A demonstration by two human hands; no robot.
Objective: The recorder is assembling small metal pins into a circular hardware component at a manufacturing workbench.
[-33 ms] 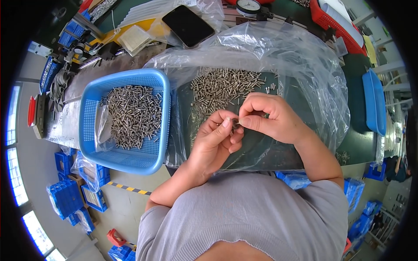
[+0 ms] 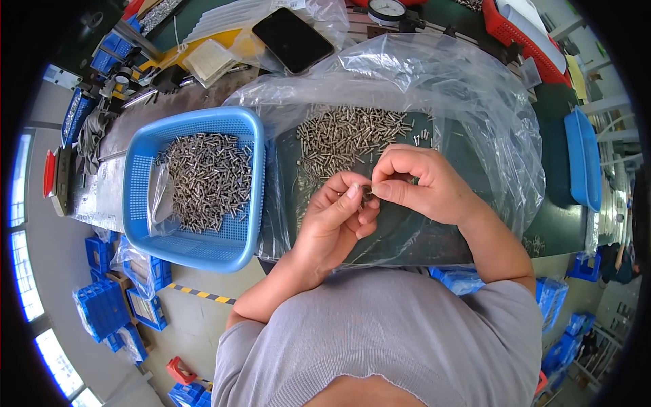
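Note:
My left hand (image 2: 334, 218) and my right hand (image 2: 424, 184) meet over the near part of the bench. Between thumb and curled fingers, the left holds small metal pins (image 2: 367, 195), partly hidden by the fingertips. Thumb and forefinger of the right are pinched together at the same spot; whatever lies between those tips is too small to make out. Just beyond the hands, a heap of small metal pins (image 2: 349, 136) is spread on clear plastic sheeting (image 2: 485, 88). To the left, a blue plastic basket (image 2: 252, 230) contains many similar pins (image 2: 210, 180) and a piece of clear plastic.
A black phone (image 2: 293, 41) lies at the far side, near a dial gauge (image 2: 387, 9). At far right are a red basket (image 2: 532, 47) and a blue tray (image 2: 583, 159). Blue crates (image 2: 102, 308) stand on the floor at left.

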